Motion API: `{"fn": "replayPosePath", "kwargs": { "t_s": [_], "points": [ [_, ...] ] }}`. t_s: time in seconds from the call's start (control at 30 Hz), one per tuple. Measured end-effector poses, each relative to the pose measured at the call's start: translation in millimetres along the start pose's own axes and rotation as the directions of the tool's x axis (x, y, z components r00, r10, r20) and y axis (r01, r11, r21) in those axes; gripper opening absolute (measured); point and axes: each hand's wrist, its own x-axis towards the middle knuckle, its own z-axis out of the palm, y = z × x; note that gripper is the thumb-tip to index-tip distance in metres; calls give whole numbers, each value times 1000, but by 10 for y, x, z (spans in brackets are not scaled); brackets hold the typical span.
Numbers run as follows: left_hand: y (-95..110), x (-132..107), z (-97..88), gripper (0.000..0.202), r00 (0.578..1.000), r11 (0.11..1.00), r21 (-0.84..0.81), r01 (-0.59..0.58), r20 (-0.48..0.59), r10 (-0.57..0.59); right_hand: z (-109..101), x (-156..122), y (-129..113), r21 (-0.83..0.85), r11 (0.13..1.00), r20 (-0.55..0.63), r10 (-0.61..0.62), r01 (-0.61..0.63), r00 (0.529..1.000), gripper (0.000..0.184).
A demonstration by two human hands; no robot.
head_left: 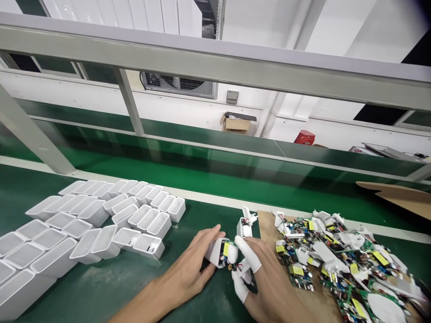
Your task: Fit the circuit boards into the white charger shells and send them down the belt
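Note:
My left hand (pixel 186 267) is closed around a small white plastic case (pixel 213 252), which lies tilted with its open end facing right. At that opening sits a circuit board (pixel 228 252) with yellow tape and a white pad, partly inside the case. My right hand (pixel 271 280) wears white finger cots on its thumb and finger, and pinches the board's outer end beside a small white plastic piece (pixel 246 270). Just beyond my hands stands another white case (pixel 239 228) with parts and wires sticking out of its top.
Several rows of open white cases (pixel 90 211) cover the left of the green bench (pixel 111 282). On the right, a heap of circuit boards (pixel 340 251) lies on a brown board (pixel 267 220). A metal frame rail (pixel 215 58) crosses above the bench.

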Motion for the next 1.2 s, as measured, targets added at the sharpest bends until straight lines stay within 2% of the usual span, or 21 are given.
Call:
{"fn": "replayPosePath", "kwargs": {
  "t_s": [0.33,0.5,0.67,0.8,0.87,0.93,1.0,1.1,1.2],
  "points": [
    [-16,19,-12,88,1000,1000,-5,10,14,-10,-34,-33,10,40,997,36,59,-61,998,72],
    [-5,15,31,87,999,1000,-21,21,40,-20,20,-99,8,69,994,95,76,-82,993,71],
    [48,-4,15,83,989,996,21,86,115,-88,91,-161,4,153,976,120,137,-154,983,65],
    [62,-26,-69,67,968,974,-16,226,113,-223,91,-164,40,277,929,135,216,-246,967,58],
    [50,-18,-98,64,957,946,-146,288,85,-278,108,-135,32,314,922,166,183,-228,969,49],
    [46,4,-114,60,953,906,-298,300,61,-296,160,-102,7,309,932,193,132,-188,972,48],
    [66,28,-128,57,949,869,-387,309,63,-310,246,-83,-13,282,951,167,83,-129,982,48],
    [134,41,-155,59,937,863,-369,346,88,-338,393,-88,9,268,963,62,10,-26,998,48],
    [188,19,-171,64,933,878,-316,360,96,-348,473,-95,61,278,960,25,-9,1,1000,48]
  ]
}}
